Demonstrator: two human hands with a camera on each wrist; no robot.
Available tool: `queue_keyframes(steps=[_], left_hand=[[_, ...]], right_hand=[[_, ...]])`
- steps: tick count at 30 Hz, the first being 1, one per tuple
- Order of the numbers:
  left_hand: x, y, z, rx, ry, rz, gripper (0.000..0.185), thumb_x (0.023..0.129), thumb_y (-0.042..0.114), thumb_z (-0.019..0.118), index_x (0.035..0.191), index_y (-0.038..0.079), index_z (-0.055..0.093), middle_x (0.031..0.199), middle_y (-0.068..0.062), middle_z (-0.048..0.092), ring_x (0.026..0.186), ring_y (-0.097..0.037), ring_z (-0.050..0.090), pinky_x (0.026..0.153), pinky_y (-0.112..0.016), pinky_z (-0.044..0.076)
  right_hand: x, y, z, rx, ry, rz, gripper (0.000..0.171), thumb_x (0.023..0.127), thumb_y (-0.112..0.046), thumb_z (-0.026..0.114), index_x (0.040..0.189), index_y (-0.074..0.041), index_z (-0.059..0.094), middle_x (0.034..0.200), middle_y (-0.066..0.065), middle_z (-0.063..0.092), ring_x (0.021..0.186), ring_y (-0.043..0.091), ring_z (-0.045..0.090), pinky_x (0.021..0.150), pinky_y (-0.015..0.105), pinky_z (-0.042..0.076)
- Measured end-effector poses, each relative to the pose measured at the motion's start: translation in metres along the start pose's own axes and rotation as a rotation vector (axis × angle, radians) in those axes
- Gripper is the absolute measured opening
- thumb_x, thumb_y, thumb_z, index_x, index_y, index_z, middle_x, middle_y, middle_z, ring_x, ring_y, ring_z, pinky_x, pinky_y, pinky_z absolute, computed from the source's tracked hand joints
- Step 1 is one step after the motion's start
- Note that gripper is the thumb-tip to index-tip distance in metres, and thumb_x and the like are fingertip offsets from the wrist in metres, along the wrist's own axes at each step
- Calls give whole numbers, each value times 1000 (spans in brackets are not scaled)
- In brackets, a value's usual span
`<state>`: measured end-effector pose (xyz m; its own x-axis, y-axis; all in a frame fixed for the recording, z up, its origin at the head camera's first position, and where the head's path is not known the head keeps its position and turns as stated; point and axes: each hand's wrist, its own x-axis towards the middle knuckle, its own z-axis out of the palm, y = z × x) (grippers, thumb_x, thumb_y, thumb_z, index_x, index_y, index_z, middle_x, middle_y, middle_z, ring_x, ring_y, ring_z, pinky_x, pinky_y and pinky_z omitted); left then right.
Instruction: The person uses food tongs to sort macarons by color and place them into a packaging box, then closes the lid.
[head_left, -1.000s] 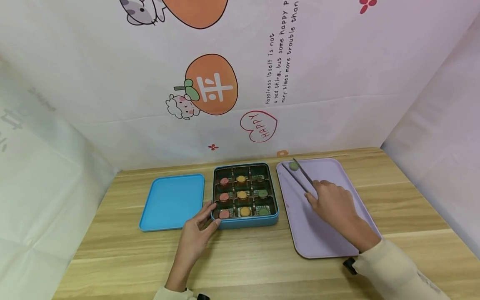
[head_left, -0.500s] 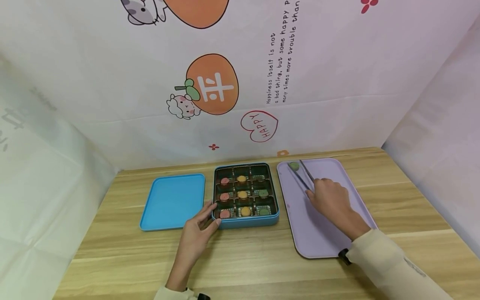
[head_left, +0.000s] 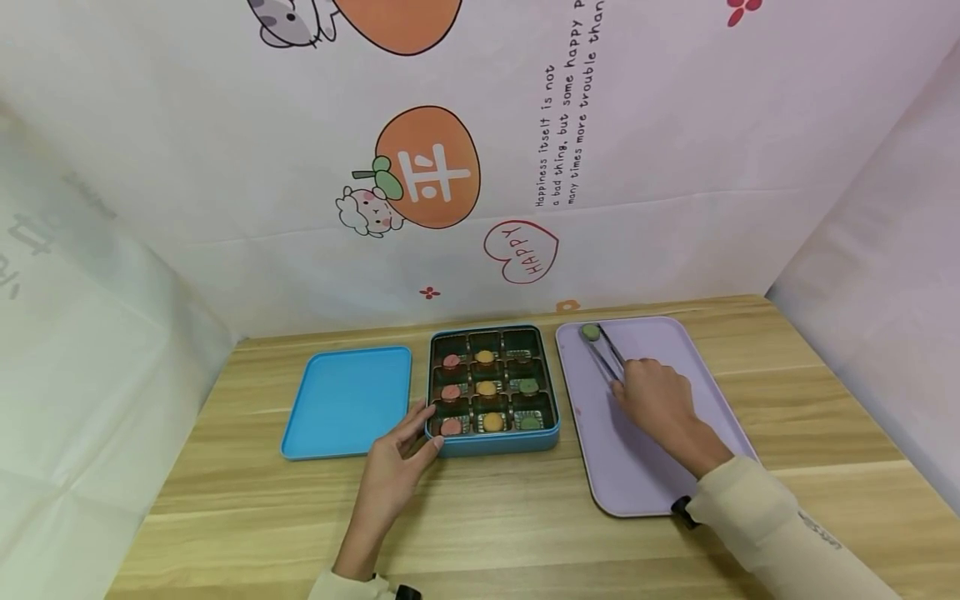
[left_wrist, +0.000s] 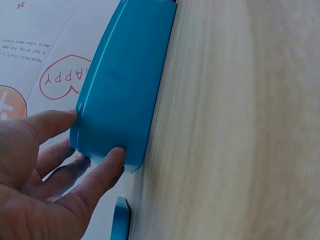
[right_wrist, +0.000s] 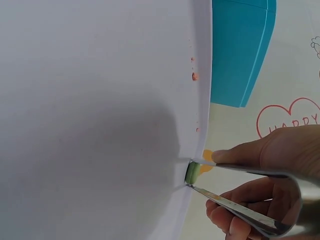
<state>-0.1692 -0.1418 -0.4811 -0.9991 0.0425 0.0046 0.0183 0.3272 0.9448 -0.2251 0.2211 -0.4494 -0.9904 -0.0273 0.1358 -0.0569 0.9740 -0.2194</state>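
My right hand (head_left: 660, 400) grips metal tongs (right_wrist: 235, 208) over the lilac tray (head_left: 626, 475). The tongs' tips sit on both sides of a small green macaron (right_wrist: 192, 173) at the tray's far left corner. My left hand (head_left: 388, 479) holds the near left corner of a blue box (head_left: 498, 445); in the left wrist view, the thumb presses the front wall while other fingers touch the rim and side. Inside the box, a dark divided insert has pink macarons (head_left: 451, 392) in the left column, yellow macarons (head_left: 487, 389) in the middle and two green macarons (head_left: 528, 387) at right.
A flat blue lid (head_left: 348, 404) lies left of the box on the wooden table (head_left: 480, 533). Pinkish crumbs (right_wrist: 195, 76) dot the tray's left edge. A white printed cloth (head_left: 637, 167) stands behind the table's far edge.
The tongs' arms, spread wide around the green macaron before, have come together at its sides. My right hand has shifted slightly toward the left; my left hand keeps its hold on the box.
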Motion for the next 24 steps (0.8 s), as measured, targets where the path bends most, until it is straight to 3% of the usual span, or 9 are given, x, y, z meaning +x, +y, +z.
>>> queue_keyframes(steps=[14, 24], left_hand=[[1, 1, 0, -14, -6, -17, 52, 99, 11, 73, 149, 7, 59, 167, -15, 39, 152, -37, 41, 115, -43, 49], [-1, 3, 0, -7, -8, -11, 52, 100, 11, 73, 149, 7, 58, 167, -14, 39, 152, -36, 42, 115, -43, 49]], right_hand=[[-7, -1, -7, 5, 11, -20, 24, 96, -14, 70, 79, 2, 65, 71, 15, 64, 56, 31, 60, 43, 46, 49], [-25, -26, -30, -1, 110, -95, 22, 95, -15, 75, 97, 6, 71, 76, 14, 68, 57, 32, 64, 42, 46, 51]])
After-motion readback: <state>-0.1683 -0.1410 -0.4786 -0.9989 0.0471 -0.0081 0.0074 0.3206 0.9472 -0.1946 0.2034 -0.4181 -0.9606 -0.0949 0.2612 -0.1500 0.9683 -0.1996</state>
